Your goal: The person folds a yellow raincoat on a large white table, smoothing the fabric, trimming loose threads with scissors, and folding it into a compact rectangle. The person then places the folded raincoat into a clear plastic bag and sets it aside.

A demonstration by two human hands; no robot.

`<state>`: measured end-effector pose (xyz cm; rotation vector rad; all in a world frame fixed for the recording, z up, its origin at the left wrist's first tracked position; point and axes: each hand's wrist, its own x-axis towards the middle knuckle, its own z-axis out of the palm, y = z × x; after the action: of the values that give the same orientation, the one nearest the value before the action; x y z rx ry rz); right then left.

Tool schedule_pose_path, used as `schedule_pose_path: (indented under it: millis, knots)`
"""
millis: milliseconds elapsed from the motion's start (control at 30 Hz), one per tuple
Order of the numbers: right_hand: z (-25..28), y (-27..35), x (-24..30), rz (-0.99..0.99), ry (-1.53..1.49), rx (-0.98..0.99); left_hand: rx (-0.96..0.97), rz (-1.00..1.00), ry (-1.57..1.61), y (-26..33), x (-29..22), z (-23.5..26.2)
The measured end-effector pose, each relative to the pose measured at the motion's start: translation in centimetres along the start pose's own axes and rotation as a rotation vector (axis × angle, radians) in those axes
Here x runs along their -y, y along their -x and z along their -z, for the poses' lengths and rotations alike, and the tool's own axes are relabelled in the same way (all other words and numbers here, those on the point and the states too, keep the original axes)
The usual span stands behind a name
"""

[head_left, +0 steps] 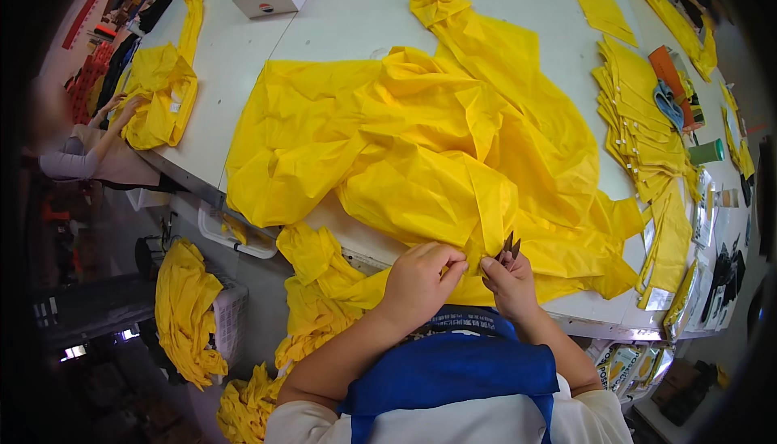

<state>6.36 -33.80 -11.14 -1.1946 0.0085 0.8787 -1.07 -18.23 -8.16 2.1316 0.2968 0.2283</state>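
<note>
The grip of the left hand (418, 278) is closed, pinching a fold of the yellow garment (405, 152) at the near edge of the white surface (356, 7). Just beside it, the right hand (508, 280) is closed on small snips (510, 244), blades pointing up at the same fold. A thread seems to be being trimmed; a taut fold and a careful cut are likely called for next. The garment is spread away from both hands.

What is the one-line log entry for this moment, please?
left hand: pinches yellow fabric | right hand: holds snips at fabric edge | table
</note>
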Motion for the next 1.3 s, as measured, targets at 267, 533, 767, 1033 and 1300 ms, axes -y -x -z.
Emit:
schedule_pose_path:
  millis: [267, 533, 767, 1033, 1300]
  knots:
    - [0.6, -0.2, 0.0, -0.071, -0.076, 0.081, -0.012, 0.225, 0.395, 0.5, 0.9, 0.0]
    - [0.3, -0.1, 0.0, -0.084, -0.134, 0.062, 0.024, 0.063, 0.233, 0.8, 0.1, 2.0]
    - [0.6, 0.1, -0.4, -0.033, -0.035, 0.096, -0.001, 0.055, 0.139, 0.2, -0.4, 0.4]
    - [0.5, 0.1, -0.1, -0.08, -0.132, 0.074, -0.023, 0.137, 0.414, 0.8, 1.2, 0.8]
    - [0.6, 0.4, -0.1, -0.035, 0.02, 0.094, -0.018, 0.034, 0.099, 0.5, -0.3, 0.3]
